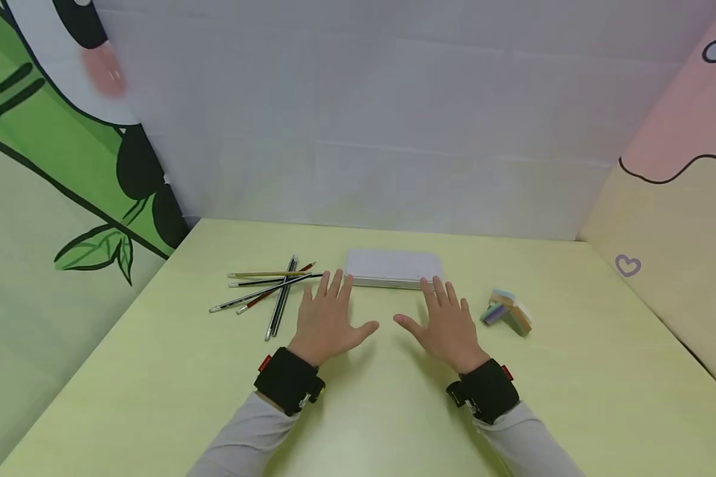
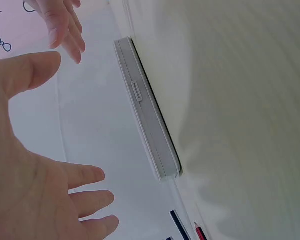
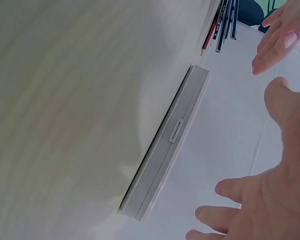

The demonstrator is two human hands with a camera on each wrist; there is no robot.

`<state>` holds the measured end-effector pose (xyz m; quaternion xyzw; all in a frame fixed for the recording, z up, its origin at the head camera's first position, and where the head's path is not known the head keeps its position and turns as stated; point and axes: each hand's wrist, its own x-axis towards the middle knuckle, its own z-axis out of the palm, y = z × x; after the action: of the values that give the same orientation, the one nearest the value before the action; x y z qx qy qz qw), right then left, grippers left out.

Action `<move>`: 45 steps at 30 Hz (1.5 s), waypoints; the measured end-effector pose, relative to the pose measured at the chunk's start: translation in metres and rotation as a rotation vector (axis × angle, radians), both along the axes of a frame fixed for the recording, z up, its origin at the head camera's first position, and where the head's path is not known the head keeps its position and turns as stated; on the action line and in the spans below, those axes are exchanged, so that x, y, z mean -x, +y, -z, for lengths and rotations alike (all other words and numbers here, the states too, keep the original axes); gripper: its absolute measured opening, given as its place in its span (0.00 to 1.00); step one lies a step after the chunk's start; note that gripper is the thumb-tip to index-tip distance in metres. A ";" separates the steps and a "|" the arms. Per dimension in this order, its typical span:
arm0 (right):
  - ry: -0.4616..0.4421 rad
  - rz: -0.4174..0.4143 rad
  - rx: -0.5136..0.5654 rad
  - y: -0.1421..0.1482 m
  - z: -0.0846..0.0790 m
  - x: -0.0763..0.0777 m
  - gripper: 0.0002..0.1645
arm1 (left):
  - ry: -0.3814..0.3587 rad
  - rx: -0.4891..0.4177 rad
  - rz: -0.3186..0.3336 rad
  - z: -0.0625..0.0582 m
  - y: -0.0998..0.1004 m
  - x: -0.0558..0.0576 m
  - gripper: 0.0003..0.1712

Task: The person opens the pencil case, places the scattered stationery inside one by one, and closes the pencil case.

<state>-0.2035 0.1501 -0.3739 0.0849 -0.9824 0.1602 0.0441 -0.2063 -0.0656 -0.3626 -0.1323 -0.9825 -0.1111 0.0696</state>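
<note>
My left hand (image 1: 328,326) hovers over the table with fingers spread and holds nothing. Opposite it, my right hand (image 1: 447,333) is likewise spread and holding nothing, its thumb turned toward the left one. Just beyond both sets of fingertips lies a closed, flat white case (image 1: 394,265). The wrist views show its front side with a small clasp (image 2: 136,91) in the middle. Left of my left hand, several pencils (image 1: 279,306) lie crossed in a loose pile, mostly dark, with a red and a yellow one among them.
Several small pastel blocks (image 1: 520,318) are heaped to the right of my right hand. A pale wall (image 1: 358,132) stands behind the table's back edge, and printed side panels (image 1: 662,232) rise left and right. Both wrists wear black bands (image 1: 288,380).
</note>
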 end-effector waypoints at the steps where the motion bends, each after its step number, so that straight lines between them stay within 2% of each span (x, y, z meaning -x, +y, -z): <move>1: 0.005 -0.001 0.002 0.000 -0.001 0.000 0.55 | 0.001 0.002 0.000 -0.001 -0.001 0.000 0.54; 7: 0.007 -0.003 0.011 -0.003 -0.003 -0.002 0.55 | -0.003 0.000 -0.002 -0.001 -0.003 0.001 0.54; 13: -0.046 -0.005 -0.002 -0.005 0.002 -0.007 0.54 | -0.044 -0.006 0.000 0.006 -0.004 -0.007 0.54; 15: -0.038 -0.012 -0.004 -0.006 0.004 -0.007 0.54 | -0.031 -0.012 -0.005 0.008 -0.005 -0.009 0.54; 20: 0.000 -0.022 -0.013 -0.005 0.001 -0.002 0.54 | 0.001 -0.007 -0.014 0.009 -0.006 -0.007 0.54; 31: 0.022 -0.034 -0.043 -0.001 -0.008 0.009 0.55 | 0.013 -0.028 -0.005 0.006 -0.006 -0.003 0.54; 45: -0.003 -0.024 -0.057 0.007 -0.011 0.025 0.55 | 0.017 -0.031 0.003 0.003 -0.005 -0.002 0.53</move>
<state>-0.2283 0.1566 -0.3624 0.0977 -0.9855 0.1330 0.0382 -0.2043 -0.0708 -0.3653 -0.1336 -0.9798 -0.1254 0.0800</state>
